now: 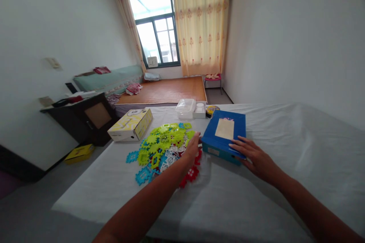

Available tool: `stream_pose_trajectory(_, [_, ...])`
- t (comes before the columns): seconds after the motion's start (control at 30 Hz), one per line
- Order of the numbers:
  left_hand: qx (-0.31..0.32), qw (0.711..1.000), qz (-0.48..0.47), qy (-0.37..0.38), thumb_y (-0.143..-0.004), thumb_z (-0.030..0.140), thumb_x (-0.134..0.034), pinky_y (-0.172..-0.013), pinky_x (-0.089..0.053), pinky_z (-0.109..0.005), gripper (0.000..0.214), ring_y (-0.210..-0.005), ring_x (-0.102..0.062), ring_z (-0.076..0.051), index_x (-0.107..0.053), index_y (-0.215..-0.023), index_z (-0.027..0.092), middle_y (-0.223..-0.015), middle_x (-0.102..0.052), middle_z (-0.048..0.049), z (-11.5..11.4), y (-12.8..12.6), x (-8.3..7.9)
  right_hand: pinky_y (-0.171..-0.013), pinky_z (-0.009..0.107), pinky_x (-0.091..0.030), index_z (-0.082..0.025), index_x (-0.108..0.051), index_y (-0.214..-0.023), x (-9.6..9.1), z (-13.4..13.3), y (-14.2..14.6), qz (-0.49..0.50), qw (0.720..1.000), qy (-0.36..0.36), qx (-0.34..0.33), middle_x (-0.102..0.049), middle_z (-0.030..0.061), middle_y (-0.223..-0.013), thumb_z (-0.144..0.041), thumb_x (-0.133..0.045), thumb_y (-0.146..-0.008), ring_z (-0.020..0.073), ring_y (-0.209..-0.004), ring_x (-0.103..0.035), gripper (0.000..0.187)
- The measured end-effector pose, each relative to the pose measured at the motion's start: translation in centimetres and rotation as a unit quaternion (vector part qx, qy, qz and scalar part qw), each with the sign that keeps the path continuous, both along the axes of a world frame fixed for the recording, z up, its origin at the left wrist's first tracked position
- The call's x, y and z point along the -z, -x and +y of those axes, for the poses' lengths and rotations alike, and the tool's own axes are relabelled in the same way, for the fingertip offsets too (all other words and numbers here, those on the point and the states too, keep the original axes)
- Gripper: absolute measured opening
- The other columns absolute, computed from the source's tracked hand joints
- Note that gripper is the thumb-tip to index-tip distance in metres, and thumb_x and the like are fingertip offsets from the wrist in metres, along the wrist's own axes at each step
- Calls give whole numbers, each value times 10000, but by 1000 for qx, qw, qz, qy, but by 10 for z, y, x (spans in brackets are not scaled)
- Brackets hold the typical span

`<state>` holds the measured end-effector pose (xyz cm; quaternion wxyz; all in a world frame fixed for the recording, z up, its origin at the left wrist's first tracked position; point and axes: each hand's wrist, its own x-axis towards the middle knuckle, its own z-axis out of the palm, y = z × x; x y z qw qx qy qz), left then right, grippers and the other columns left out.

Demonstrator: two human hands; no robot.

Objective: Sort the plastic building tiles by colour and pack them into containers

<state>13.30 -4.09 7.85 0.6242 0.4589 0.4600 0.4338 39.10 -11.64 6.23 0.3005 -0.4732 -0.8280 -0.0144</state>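
Observation:
A blue cardboard box (212, 129) with a pale panel on its lid lies on the white-covered table. My right hand (255, 155) grips its near right corner, fingers spread over the lid and thumb down at the front side. Seen edge-on, my left hand (194, 145) is by the box's left side with fingers stretched out; whether it touches the box I cannot tell. Under and beside my left forearm is a pile of plastic gear-shaped pieces: lime green pieces (162, 138) on top, blue pieces (143, 175), white pieces (170, 158) and red pieces (191, 174) around them.
A yellow-and-white box (131, 124) stands at the table's left. Along the back edge are a clear plastic container (185, 109), a small white box (199, 110) and a round yellow-and-black tin (212, 110). A dark cabinet (82, 119) and a bed (168, 90) stand beyond.

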Motion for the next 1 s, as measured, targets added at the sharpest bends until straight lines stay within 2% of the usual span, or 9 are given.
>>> stream_pose_trajectory(0.1, [14, 999, 31, -27, -823, 464, -586, -919, -489, -355, 437, -1185, -550, -244, -603, -1202, 248, -1327, -571, -78, 4, 0, 1, -1053, 520, -403, -246, -481, -1382, -1, 2, -6, 164, 981, 71, 81, -463, 108, -1442, -482, -545, -867, 304, -1342, -402, 570])
stream_pose_trajectory(0.2, [65, 995, 59, -52, -789, 355, -626, -904, -498, -361, 384, -1109, -588, -242, -635, -1155, 238, -1222, -635, -67, 8, -6, 4, -981, 514, -469, -183, -422, -1415, 2, 6, -5, 362, 893, 162, 211, -505, 172, -1391, -571, -483, -872, 329, -1261, -497, 671])
stream_pose_trajectory(0.3, [85, 990, 69, -88, -770, 297, -629, -928, -489, -357, 328, -1080, -596, -240, -672, -1086, 221, -1089, -683, -51, 8, -15, 9, -970, 482, -489, -210, -394, -1432, 4, 6, 3, 443, 845, 249, 168, -570, 144, -1331, -585, -549, -831, 314, -1172, -576, 726])
stream_pose_trajectory(0.43, [67, 988, 66, -123, -757, 285, -653, -975, -463, -359, 391, -1121, -570, -251, -652, -1141, 211, -1127, -666, -69, 1, -24, 18, -963, 452, -498, -320, -310, -1471, -2, -2, 8, 506, 802, 282, 144, -500, 70, -1415, -578, -581, -811, 283, -1203, -553, 759])
stream_pose_trajectory(0.53, [74, 987, 71, -127, -799, 298, -624, -996, -445, -394, 470, -1137, -555, -249, -573, -1254, 193, -1216, -619, -98, -6, -35, 19, -795, 404, -573, -445, -290, -1451, -9, -5, 1, 562, 751, 299, 174, -458, 9, -1449, -566, -594, -797, 274, -1183, -560, 731])
stream_pose_trajectory(0.63, [92, 983, 72, -143, -844, 286, -577, -995, -445, -399, 500, -1146, -544, -240, -502, -1322, 158, -1298, -553, -136, -10, -51, 10, -619, 326, -575, -490, -371, -1391, -14, 2, -18, 615, 713, 273, 197, -493, -16, -1407, -523, -626, -758, 252, -1046, -617, 684])
stream_pose_trajectory(0.73, [135, 976, 57, -161, -864, 259, -549, -986, -456, -387, 490, -1164, -534, -234, -481, -1338, 155, -1325, -523, -148, -13, -68, -5, -527, 269, -531, -463, -474, -1323, -16, 30, -47, 662, 683, 227, 208, -569, -8, -1300, -459, -647, -716, 195, -841, -635, 631])
stream_pose_trajectory(0.83, [166, 964, 74, -192, -856, 230, -553, -929, -497, -390, 456, -1185, -520, -249, -515, -1307, 176, -1336, -499, -158, -23, -71, -16, -504, 252, -496, -432, -536, -1251, -18, 75, -76, 689, 666, 189, 217, -631, -12, -1146, -374, -672, -676, 145, -696, -597, 594])
stream_pose_trajectory(1.0, [223, 921, 111, -298, -853, 166, -518, -903, -520, -338, 390, -1189, -531, -205, -593, -1232, 223, -1377, -467, -135, -52, -35, -32, -532, 285, -492, -301, -614, -1049, -16, 157, -98, 708, 656, 185, 187, -646, -28, -760, -259, -632, -664, 132, -553, -563, 388])
